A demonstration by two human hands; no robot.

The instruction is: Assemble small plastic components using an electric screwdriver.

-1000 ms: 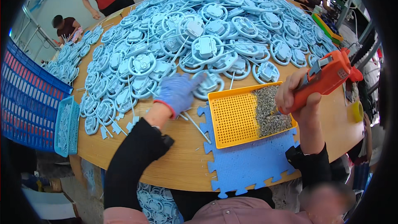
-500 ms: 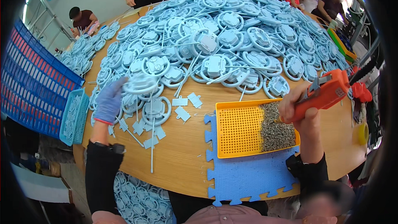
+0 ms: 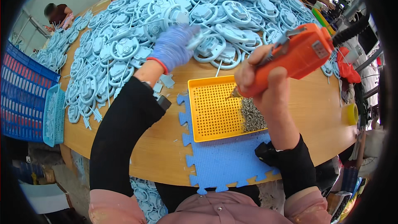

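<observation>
My left hand [image 3: 174,47], in a thin blue-purple glove, reaches over the front of a heap of light blue plastic wheel-shaped parts [image 3: 125,48]. Its fingers close on a light blue plastic part [image 3: 195,40], blurred and mostly covered by the hand. My bare right hand [image 3: 265,76] grips an orange electric screwdriver [image 3: 292,58], its tip pointing left over a yellow perforated tray [image 3: 211,137]. Small metal screws [image 3: 252,116] fill the tray's right side. A blue foam mat [image 3: 228,161] lies under the tray.
Blue crates [image 3: 25,95] and a small light blue basket [image 3: 53,116] stand left of the wooden table [image 3: 159,157]. Yellow tape [image 3: 352,114] and a red bag [image 3: 347,66] are at right. Other people [image 3: 60,14] are around the far side.
My left hand has moved right and farther in, from the loose wheels at left to the heap's front middle. The screwdriver's tip has shifted from the screws to the tray's bare part. The view has shifted.
</observation>
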